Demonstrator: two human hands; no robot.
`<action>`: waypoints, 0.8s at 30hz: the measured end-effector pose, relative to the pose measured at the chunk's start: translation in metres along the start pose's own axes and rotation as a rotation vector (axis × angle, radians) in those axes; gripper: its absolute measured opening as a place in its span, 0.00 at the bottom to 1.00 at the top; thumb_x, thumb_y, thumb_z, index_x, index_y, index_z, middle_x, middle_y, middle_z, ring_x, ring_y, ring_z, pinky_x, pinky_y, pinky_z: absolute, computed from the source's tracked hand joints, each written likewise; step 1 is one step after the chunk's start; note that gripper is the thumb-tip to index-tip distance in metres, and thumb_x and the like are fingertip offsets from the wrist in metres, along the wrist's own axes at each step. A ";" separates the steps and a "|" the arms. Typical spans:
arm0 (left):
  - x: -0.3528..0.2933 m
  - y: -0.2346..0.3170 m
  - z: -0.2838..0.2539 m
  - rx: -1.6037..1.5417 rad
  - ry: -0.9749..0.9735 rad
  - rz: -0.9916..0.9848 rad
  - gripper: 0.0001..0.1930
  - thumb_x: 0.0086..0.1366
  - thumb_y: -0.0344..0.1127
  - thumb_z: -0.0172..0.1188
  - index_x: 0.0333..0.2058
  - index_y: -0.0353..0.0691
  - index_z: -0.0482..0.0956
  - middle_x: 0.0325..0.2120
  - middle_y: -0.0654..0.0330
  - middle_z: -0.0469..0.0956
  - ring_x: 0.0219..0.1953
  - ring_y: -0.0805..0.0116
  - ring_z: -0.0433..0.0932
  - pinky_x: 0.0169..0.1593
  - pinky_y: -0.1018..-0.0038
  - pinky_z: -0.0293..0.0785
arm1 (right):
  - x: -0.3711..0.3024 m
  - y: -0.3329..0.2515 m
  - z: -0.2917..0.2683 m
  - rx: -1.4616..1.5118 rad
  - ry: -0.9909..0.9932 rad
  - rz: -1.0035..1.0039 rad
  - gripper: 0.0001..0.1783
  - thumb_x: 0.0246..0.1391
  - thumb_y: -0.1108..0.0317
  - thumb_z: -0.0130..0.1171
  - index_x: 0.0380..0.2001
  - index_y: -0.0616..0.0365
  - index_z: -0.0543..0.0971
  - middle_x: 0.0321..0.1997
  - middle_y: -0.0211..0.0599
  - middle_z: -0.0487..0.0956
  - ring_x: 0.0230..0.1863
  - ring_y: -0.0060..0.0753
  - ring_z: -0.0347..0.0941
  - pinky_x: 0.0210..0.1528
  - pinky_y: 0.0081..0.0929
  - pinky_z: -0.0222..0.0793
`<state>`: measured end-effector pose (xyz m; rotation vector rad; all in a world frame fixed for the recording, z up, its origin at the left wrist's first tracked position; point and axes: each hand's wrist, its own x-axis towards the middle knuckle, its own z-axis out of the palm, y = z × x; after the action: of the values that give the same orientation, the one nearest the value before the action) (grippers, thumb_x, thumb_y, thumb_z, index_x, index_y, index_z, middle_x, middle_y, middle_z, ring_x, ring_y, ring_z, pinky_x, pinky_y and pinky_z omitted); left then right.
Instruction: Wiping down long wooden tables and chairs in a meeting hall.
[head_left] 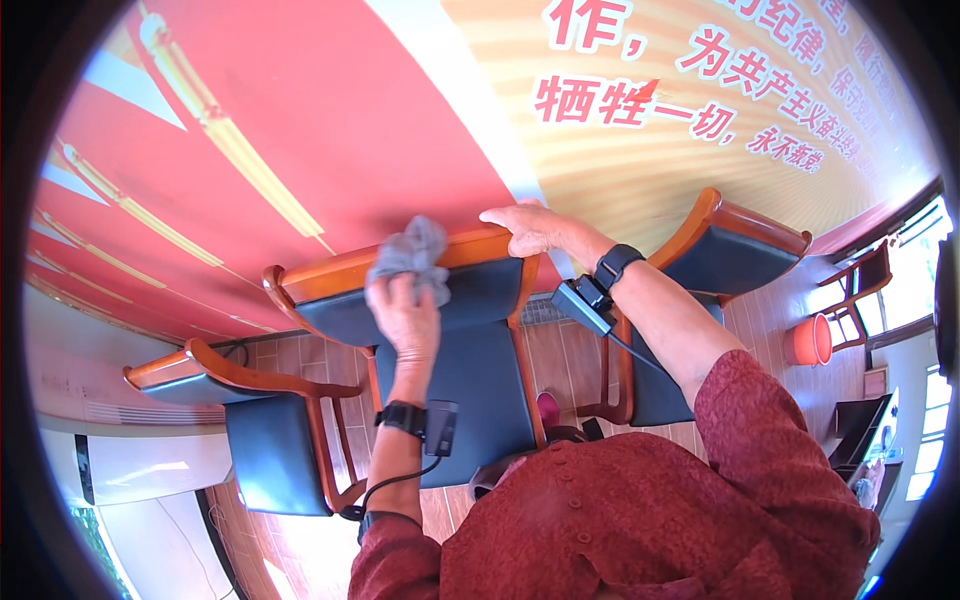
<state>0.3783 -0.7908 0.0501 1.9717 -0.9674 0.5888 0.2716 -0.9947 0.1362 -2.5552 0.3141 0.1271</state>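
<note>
One left hand is clasping cloth, likely soft, best held bunched, atop the central chair, right hand resting half-open at its right corner.

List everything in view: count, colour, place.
Chairs: 4, brown, three near, one far right
Cloth: 1, grey, on middle chair's rail
Mural: 1, red and yellow, behind chairs
Bucket: 1, orange, right floor
Appliance: 1, white, left edge
Floor: 1, brown, beneath
Windows: count unclear, white, right edge
Wrist boxes: 2, dark, strapped on
Shoe: 1, pink, beside middle chair
Shirt: 1, red, bottom
Left hand: 1, bare, holding cloth
Right hand: 1, bare, rail's right end
</note>
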 end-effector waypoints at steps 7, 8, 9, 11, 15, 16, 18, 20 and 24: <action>-0.017 0.067 0.054 -0.018 -0.313 0.396 0.17 0.43 0.31 0.58 0.37 0.43 0.73 0.35 0.54 0.65 0.35 0.57 0.67 0.37 0.64 0.67 | 0.012 0.000 0.005 0.059 0.034 0.026 0.22 0.36 0.75 0.49 0.41 0.61 0.66 0.35 0.54 0.74 0.40 0.53 0.70 0.40 0.38 0.65; -0.017 0.068 0.054 -0.022 -0.313 0.396 0.17 0.43 0.31 0.58 0.37 0.43 0.73 0.35 0.54 0.65 0.35 0.57 0.67 0.37 0.64 0.67 | 0.011 0.002 0.006 0.121 0.114 0.000 0.14 0.36 0.74 0.49 0.32 0.61 0.68 0.30 0.51 0.75 0.36 0.55 0.71 0.38 0.39 0.65; -0.016 0.067 0.053 -0.023 -0.343 0.420 0.16 0.44 0.30 0.57 0.37 0.43 0.73 0.36 0.54 0.65 0.35 0.57 0.68 0.37 0.64 0.67 | 0.011 0.003 0.006 0.119 0.115 0.001 0.14 0.36 0.74 0.49 0.32 0.61 0.68 0.30 0.51 0.75 0.36 0.55 0.71 0.38 0.39 0.65; -0.009 0.065 0.046 -0.017 -0.396 0.492 0.15 0.42 0.29 0.57 0.33 0.42 0.72 0.35 0.55 0.65 0.34 0.58 0.68 0.35 0.65 0.68 | 0.012 0.005 0.002 0.027 0.021 0.076 0.17 0.37 0.73 0.48 0.36 0.63 0.69 0.33 0.52 0.75 0.39 0.55 0.71 0.40 0.38 0.66; -0.021 0.043 0.025 -0.027 -0.530 0.411 0.11 0.48 0.29 0.55 0.33 0.43 0.74 0.35 0.53 0.64 0.35 0.53 0.70 0.38 0.61 0.70 | 0.011 0.015 0.002 0.092 -0.066 0.047 0.33 0.39 0.73 0.49 0.54 0.68 0.60 0.53 0.56 0.67 0.56 0.47 0.63 0.56 0.31 0.59; -0.031 0.031 0.017 -0.034 -0.603 0.341 0.10 0.48 0.30 0.57 0.32 0.44 0.75 0.35 0.53 0.64 0.36 0.53 0.70 0.39 0.61 0.70 | 0.008 0.014 0.005 0.186 -0.038 0.036 0.33 0.40 0.74 0.48 0.54 0.69 0.59 0.54 0.54 0.67 0.57 0.45 0.62 0.57 0.30 0.58; -0.051 0.001 0.001 -0.010 -0.765 0.189 0.08 0.49 0.32 0.58 0.30 0.44 0.76 0.36 0.53 0.65 0.37 0.52 0.70 0.39 0.62 0.69 | 0.000 0.013 0.010 0.277 0.004 0.029 0.32 0.42 0.74 0.47 0.55 0.70 0.59 0.55 0.53 0.67 0.58 0.42 0.61 0.57 0.30 0.57; -0.062 -0.029 -0.021 -0.019 -0.892 0.059 0.07 0.48 0.32 0.60 0.28 0.43 0.77 0.37 0.53 0.66 0.40 0.51 0.69 0.42 0.63 0.69 | -0.012 0.011 0.019 0.768 0.313 -0.095 0.26 0.41 0.73 0.48 0.49 0.63 0.68 0.51 0.53 0.70 0.52 0.45 0.67 0.50 0.34 0.63; -0.079 -0.055 -0.066 -0.260 -0.881 -0.165 0.10 0.47 0.30 0.61 0.31 0.41 0.78 0.37 0.54 0.66 0.43 0.51 0.68 0.46 0.65 0.67 | -0.054 -0.016 0.055 0.689 0.265 0.161 0.27 0.50 0.63 0.51 0.51 0.68 0.64 0.42 0.49 0.73 0.45 0.35 0.70 0.46 0.28 0.67</action>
<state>0.3734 -0.6839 0.0041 2.0420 -1.2828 -0.5391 0.2219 -0.9417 0.1068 -1.8582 0.5554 -0.2274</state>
